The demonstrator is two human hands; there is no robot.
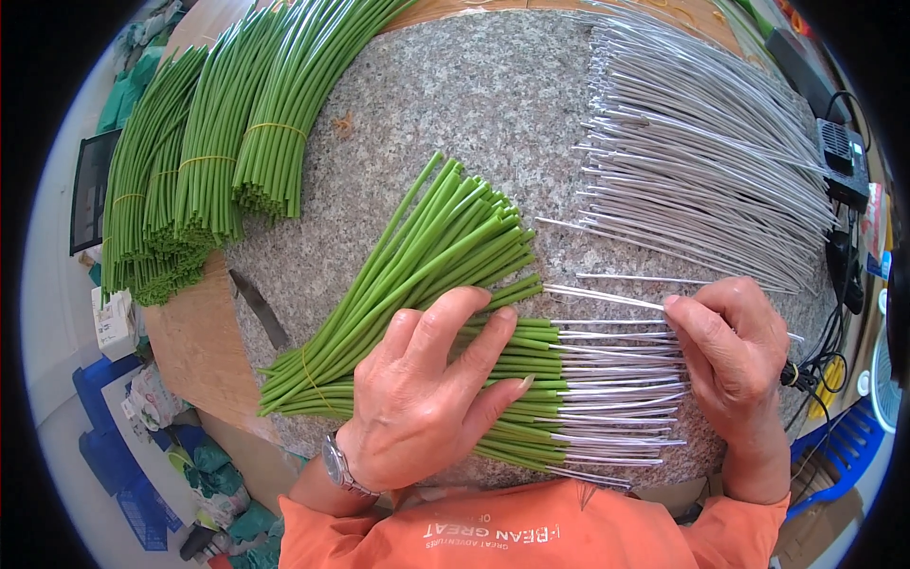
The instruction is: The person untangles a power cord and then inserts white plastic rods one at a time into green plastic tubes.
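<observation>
My left hand [422,389], with a watch on its wrist, lies over a bundle of green plastic tubes [379,313], fingers apart. Its fingertips touch the tubes near their right ends. A yellow rubber band [308,370] circles the bundle's left end. Many of the lower tubes have silvery metal wires [621,384] sticking out of their right ends. To the right, my right hand [735,346] is closed, thumb and forefinger pinching a few thin wires [607,296]. Those wires point left toward the tube ends; whether their tips are inside is too small to tell.
A large pile of loose metal wires [692,152] lies at the far right of the speckled stone slab [455,85]. Several banded green tube bundles [275,123] stand at the far left. A dark flat strip [258,308] lies near the left edge. Black cables [825,365] hang at the right.
</observation>
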